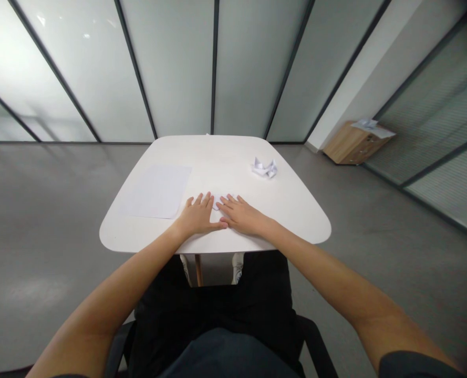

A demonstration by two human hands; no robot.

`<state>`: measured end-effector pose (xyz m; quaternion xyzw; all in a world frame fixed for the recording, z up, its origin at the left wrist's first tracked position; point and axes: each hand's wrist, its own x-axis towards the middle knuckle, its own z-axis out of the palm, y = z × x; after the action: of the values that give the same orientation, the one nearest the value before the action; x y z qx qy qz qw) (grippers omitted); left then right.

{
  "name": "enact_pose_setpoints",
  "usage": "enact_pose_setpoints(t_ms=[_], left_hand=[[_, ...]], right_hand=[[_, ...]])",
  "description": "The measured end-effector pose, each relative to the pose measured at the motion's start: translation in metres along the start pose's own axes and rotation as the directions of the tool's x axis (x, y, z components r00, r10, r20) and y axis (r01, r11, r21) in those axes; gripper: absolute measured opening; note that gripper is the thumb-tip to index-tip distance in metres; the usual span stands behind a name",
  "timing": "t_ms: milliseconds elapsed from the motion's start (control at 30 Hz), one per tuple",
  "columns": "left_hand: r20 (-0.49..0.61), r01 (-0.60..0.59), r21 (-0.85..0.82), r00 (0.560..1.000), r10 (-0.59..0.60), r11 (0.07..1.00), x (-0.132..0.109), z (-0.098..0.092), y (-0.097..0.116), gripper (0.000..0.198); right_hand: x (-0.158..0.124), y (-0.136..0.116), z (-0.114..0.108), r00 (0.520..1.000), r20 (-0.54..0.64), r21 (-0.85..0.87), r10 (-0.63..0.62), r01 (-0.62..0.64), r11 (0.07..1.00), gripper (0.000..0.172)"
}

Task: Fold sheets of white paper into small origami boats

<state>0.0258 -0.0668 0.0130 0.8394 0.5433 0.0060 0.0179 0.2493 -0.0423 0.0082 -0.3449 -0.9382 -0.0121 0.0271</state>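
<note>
My left hand [198, 216] and my right hand [243, 216] lie flat on the white table [225, 157], close together near its front edge, with fingers spread. A small piece of white paper [217, 201] shows between the fingertips, and most of it is hidden under my hands. To the left, a flat blank paper sheet [158, 191] lies nearest my left hand. Beyond my right hand sits a folded white paper shape [265, 168], not touching either hand.
A wooden drawer unit [355, 144] with loose papers [369, 126] on top stands at the far right by the frosted glass partitions [174, 68]. A grey floor surrounds the table. My legs and a dark chair lie below its front edge.
</note>
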Motion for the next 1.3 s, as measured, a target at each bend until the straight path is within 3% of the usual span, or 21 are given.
enact_pose_setpoints(t_ms=[333, 533, 767, 933, 1167, 1300], left_hand=[[-0.082, -0.098, 0.000, 0.992, 0.098, 0.995, -0.005, 0.013, -0.005, 0.103], [-0.081, -0.142, -0.040, 0.987, 0.139, 0.989, -0.003, 0.010, -0.007, 0.105], [-0.116, -0.162, -0.111, 0.982, 0.149, 0.981, -0.006, 0.008, -0.019, 0.104], [-0.148, -0.112, -0.120, 0.985, 0.094, 0.986, -0.008, 0.009, -0.018, 0.101], [-0.088, -0.086, -0.112, 0.993, 0.076, 0.990, -0.009, 0.008, -0.015, 0.103], [-0.044, -0.133, -0.100, 0.991, 0.129, 0.986, -0.002, 0.003, -0.027, 0.093]], right_hand=[[0.001, 0.000, -0.006, 0.999, -0.020, 0.046, 0.035, -0.034, 0.998, 0.064], [0.003, 0.006, 0.001, 0.997, 0.006, 0.091, 0.074, -0.075, 0.993, 0.083], [0.004, 0.011, 0.006, 0.997, 0.002, 0.122, 0.076, -0.076, 0.990, 0.084], [0.003, 0.011, 0.003, 0.997, -0.011, 0.125, 0.075, -0.073, 0.989, 0.084], [0.001, 0.007, -0.005, 0.996, 0.049, 0.131, 0.073, -0.078, 0.988, 0.086], [0.005, 0.017, -0.005, 0.997, 0.035, 0.179, 0.065, -0.071, 0.981, 0.078]])
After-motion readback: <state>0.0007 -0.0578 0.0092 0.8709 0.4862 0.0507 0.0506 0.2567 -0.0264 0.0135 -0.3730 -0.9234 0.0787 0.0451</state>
